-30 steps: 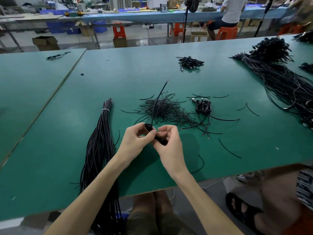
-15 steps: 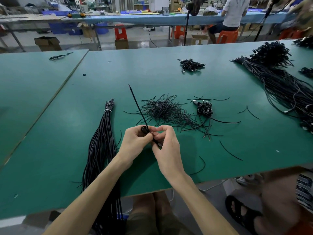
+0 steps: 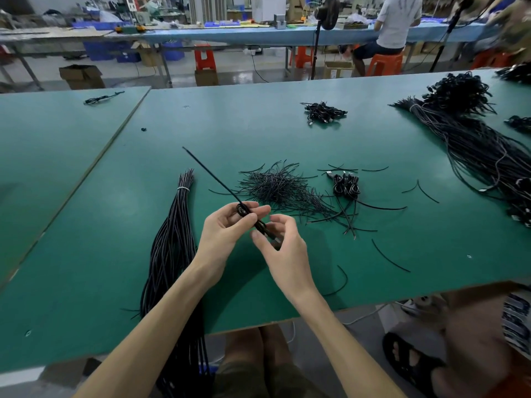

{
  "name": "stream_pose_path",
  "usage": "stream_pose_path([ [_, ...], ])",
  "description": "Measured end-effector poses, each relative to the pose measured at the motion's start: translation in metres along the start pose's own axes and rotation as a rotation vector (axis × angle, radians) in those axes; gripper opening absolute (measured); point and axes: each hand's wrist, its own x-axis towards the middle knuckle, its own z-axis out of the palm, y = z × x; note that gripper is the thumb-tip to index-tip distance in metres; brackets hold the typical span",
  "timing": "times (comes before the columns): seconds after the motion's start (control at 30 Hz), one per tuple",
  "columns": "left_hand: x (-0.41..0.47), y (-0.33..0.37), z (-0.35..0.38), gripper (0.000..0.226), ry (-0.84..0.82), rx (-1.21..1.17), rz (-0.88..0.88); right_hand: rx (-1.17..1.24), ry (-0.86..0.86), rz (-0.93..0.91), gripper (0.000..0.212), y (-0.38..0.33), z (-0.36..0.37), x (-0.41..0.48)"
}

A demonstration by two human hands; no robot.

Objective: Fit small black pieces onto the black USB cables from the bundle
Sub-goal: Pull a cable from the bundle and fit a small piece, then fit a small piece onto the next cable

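Step in hand, as judged: a small black piece is being fitted to one cable point(image 3: 211, 175), held above the counter point(image 3: 287, 124) between both hands.

Position: the cable is gripped at a small loop by the left hand point(image 3: 227, 228). Its free tail runs stiffly off toward 11 o'clock. The lower end is pinched in the right hand point(image 3: 283, 248), at 4 o'clock from the loop.

Fingers point(image 3: 258, 210): the left thumb and forefinger are closed narrowly on the loop. The right thumb and forefinger are closed on the cable's lower end, with the remaining fingers loosely curled. It cannot be told whether a black piece is already seated under the right fingers.

Pose: both forearms are raised off the counter edge, with the wrists angled inward so that the fingertips nearly meet.

Method notes (judgement): the loop should be held firm by the left hand so that it does not spring open. Any turning or pressing is best done by the right hand close to the pinch, where the cable flexes least.

Supplies: the bundle point(image 3: 175, 239) lies at 9 o'clock from the hands, and the pile of thin black pieces point(image 3: 275, 188) at 1 o'clock. A cluster of coiled cables point(image 3: 346, 186) lies at 2 o'clock.
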Motion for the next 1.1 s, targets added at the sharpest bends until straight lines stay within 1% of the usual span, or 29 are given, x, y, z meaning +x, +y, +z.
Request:
stream_pose_path([
  [0.07, -0.001, 0.0, 0.0, 0.023, -0.049, 0.0, -0.003, 0.009, -0.028, -0.027, 0.03, 0.0, 0.001, 0.0],
  [0.13, -0.002, -0.002, 0.001, 0.024, -0.096, 0.01, -0.006, 0.036, -0.011, -0.039, 0.019, 0.002, 0.001, 0.0],
  [0.23, -0.001, -0.004, 0.001, 0.024, -0.11, 0.027, -0.005, 0.143, 0.061, -0.002, 0.015, 0.005, -0.002, 0.001],
  [0.3, -0.001, -0.003, 0.001, 0.027, -0.084, 0.055, -0.01, 0.207, 0.108, 0.019, 0.012, 0.005, -0.004, 0.001],
  [0.4, -0.002, -0.001, 0.002, 0.031, 0.006, 0.066, -0.026, 0.274, 0.139, 0.035, 0.014, 0.005, -0.004, 0.002],
  [0.47, -0.002, -0.002, 0.005, 0.026, 0.093, 0.145, 0.007, 0.304, 0.148, 0.045, 0.014, 0.005, -0.004, 0.003],
  [0.53, -0.002, -0.003, 0.007, 0.019, 0.203, 0.31, 0.132, 0.32, 0.162, 0.052, 0.012, 0.006, -0.005, 0.004],
  [0.6, -0.003, -0.003, 0.007, 0.022, 0.284, 0.556, 0.388, 0.326, 0.183, 0.053, 0.011, 0.007, -0.006, 0.005],
  [0.63, -0.003, -0.002, 0.006, 0.025, 0.285, 0.713, 0.53, 0.329, 0.192, 0.053, 0.012, 0.008, -0.006, 0.005],
  [0.7, 0.0, 0.0, 0.005, 0.03, 0.217, 1.043, 0.754, 0.334, 0.196, 0.056, 0.016, 0.009, -0.007, 0.006],
  [0.73, 0.002, 0.001, 0.005, 0.03, 0.159, 1.193, 0.809, 0.335, 0.191, 0.057, 0.017, 0.008, -0.006, 0.006],
  [0.77, 0.004, 0.002, 0.006, 0.029, 0.096, 1.312, 0.827, 0.337, 0.184, 0.056, 0.018, 0.008, -0.006, 0.006],
  [0.83, 0.007, 0.004, 0.006, 0.028, -0.036, 1.431, 0.753, 0.345, 0.175, 0.048, 0.018, 0.007, -0.006, 0.005],
  [0.9, 0.009, 0.01, 0.004, 0.027, -0.153, 1.412, 0.6, 0.369, 0.182, 0.039, 0.022, 0.006, -0.008, 0.005],
  [0.97, 0.011, 0.019, 0.002, 0.022, -0.183, 1.362, 0.477, 0.418, 0.206, 0.043, 0.03, 0.004, -0.008, 0.006],
  [1.0, 0.012, 0.023, 0.002, 0.019, -0.16, 1.31, 0.425, 0.446, 0.218, 0.053, 0.034, 0.004, -0.008, 0.006],
  [1.03, 0.014, 0.027, 0.004, 0.016, -0.12, 1.205, 0.345, 0.473, 0.223, 0.067, 0.036, 0.004, -0.008, 0.007],
  [1.1, 0.024, 0.035, 0.011, 0.018, -0.06, 0.88, 0.131, 0.491, 0.216, 0.089, 0.035, 0.004, -0.007, 0.008],
])
